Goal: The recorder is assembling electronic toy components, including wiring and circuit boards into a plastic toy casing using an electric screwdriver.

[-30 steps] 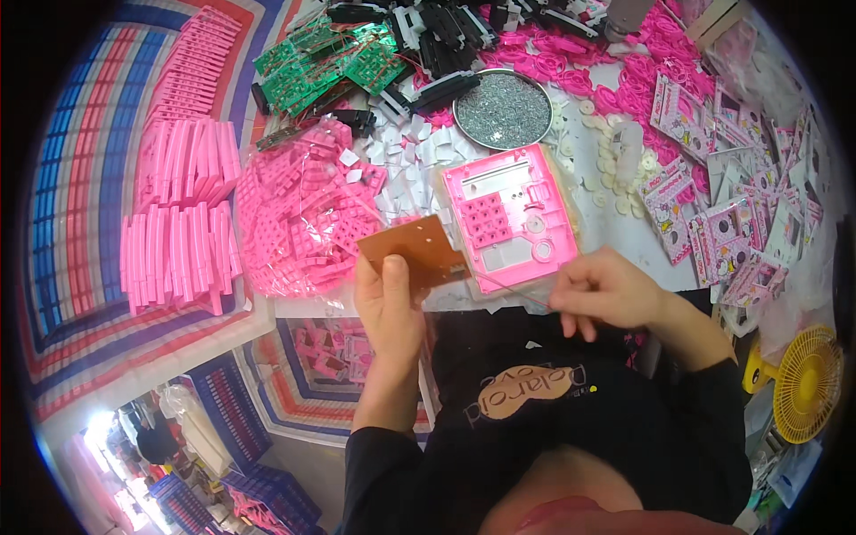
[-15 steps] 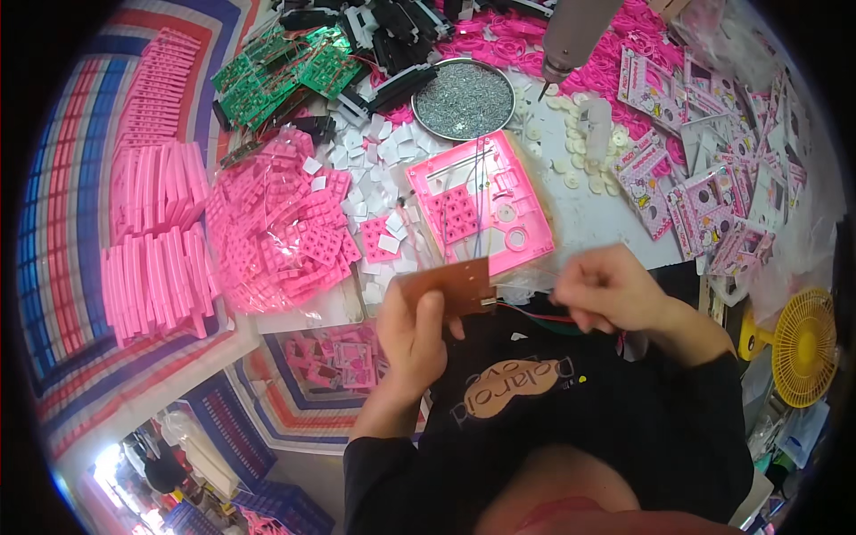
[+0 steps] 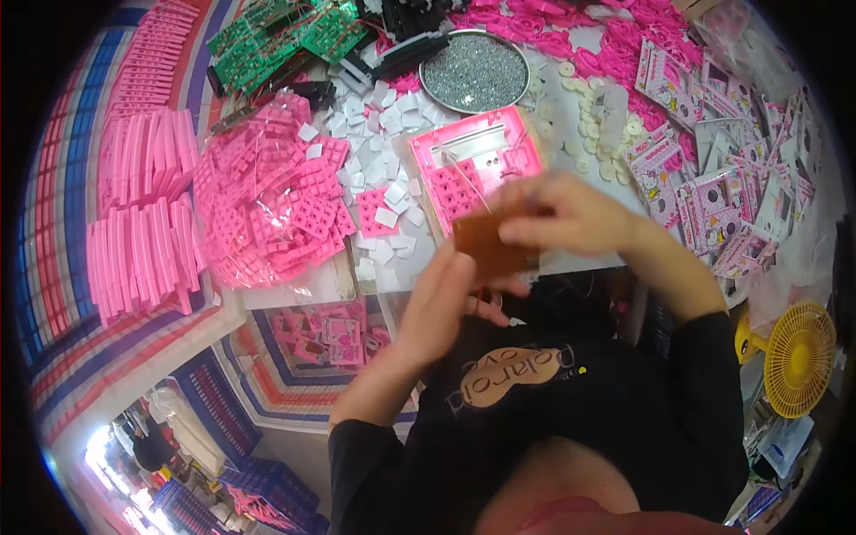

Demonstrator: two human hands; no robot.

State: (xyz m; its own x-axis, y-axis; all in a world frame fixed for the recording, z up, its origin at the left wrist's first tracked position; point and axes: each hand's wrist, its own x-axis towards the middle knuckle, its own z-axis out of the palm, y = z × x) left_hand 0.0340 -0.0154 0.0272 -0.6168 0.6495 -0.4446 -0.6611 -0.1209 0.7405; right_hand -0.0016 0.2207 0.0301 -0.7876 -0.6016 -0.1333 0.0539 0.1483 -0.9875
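Shifted leftward, the right hand [image 3: 566, 209] now half curls over the brown board [image 3: 486, 250] at mid-frame, its grip too blurred to tell; the left hand [image 3: 441, 299] clasps the board's lower left.

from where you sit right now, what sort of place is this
Probably a small assembly workshop: green circuit boards lie heaped together, a round dish holds many small silvery pieces, and matching pink plastic parts stand in rows.
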